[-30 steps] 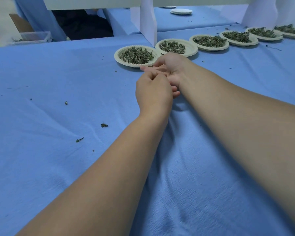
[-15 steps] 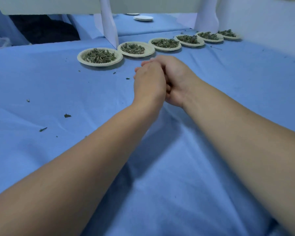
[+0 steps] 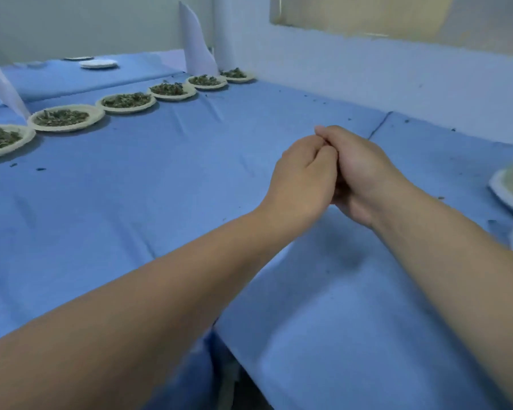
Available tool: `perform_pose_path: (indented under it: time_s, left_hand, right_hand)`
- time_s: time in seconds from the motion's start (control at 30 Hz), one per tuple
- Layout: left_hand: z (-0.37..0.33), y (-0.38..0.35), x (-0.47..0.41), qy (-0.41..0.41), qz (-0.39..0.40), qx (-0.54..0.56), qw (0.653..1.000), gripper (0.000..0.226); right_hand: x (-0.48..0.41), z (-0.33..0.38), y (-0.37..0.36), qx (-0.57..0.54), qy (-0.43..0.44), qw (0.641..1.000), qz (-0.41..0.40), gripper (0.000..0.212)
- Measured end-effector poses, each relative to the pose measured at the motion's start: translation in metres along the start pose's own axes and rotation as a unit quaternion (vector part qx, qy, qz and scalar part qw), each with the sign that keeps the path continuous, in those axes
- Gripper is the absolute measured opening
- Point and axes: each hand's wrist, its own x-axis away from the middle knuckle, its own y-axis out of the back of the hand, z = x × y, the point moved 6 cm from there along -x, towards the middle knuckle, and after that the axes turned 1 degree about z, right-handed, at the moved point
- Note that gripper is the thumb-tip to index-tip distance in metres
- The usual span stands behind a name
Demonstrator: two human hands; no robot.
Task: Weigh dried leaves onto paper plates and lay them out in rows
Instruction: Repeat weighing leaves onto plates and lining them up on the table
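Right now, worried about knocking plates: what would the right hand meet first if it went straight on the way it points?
The right hand points across blue cloth toward the row's far end; probably the last plate by the wall, though depth is unclear.

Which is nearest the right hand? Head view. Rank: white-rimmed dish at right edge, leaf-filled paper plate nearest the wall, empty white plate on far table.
From the right hand:
1. White-rimmed dish, right edge.
2. Leaf-filled paper plate, ahead by wall.
3. Empty white plate, far table, ahead-left.
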Motion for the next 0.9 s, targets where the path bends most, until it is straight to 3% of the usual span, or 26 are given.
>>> perform_pose_path:
  time_s: [0.23, 0.4, 0.5, 0.57, 0.67, 0.9]
  left_hand:
    - [-0.053, -0.165, 0.016, -0.098, 0.117, -0.012, 0.988, 0.026]
    - [-0.08, -0.236, 0.019, -0.166, 0.138, -0.034, 0.976, 0.016]
    - [-0.097, -0.269, 0.02, -0.257, 0.149, -0.106, 0.949, 0.022]
    - [-0.109, -0.284, 0.017, -0.313, 0.141, -0.139, 0.929, 0.028]
    - [-0.126, -0.307, 0.007, -0.367, 0.139, -0.21, 0.895, 0.039]
    - [-0.129, -0.352, -0.03, -0.365, 0.164, -0.393, 0.828, 0.047]
  right_hand:
    - [0.076, 0.023, 0.173, -0.027, 0.093, 0.986, -0.136, 0.025]
    - [0.137, 0.025, 0.272, -0.011, 0.173, 0.956, -0.235, 0.024]
    - [0.178, 0.018, 0.33, 0.129, 0.214, 0.894, -0.371, 0.027]
    - [0.2, 0.015, 0.361, 0.302, 0.218, 0.815, -0.443, 0.028]
    - [0.209, 0.01, 0.398, 0.502, 0.157, 0.716, -0.458, 0.025]
    - [0.192, -0.015, 0.43, 0.649, -0.057, 0.633, -0.417, 0.036]
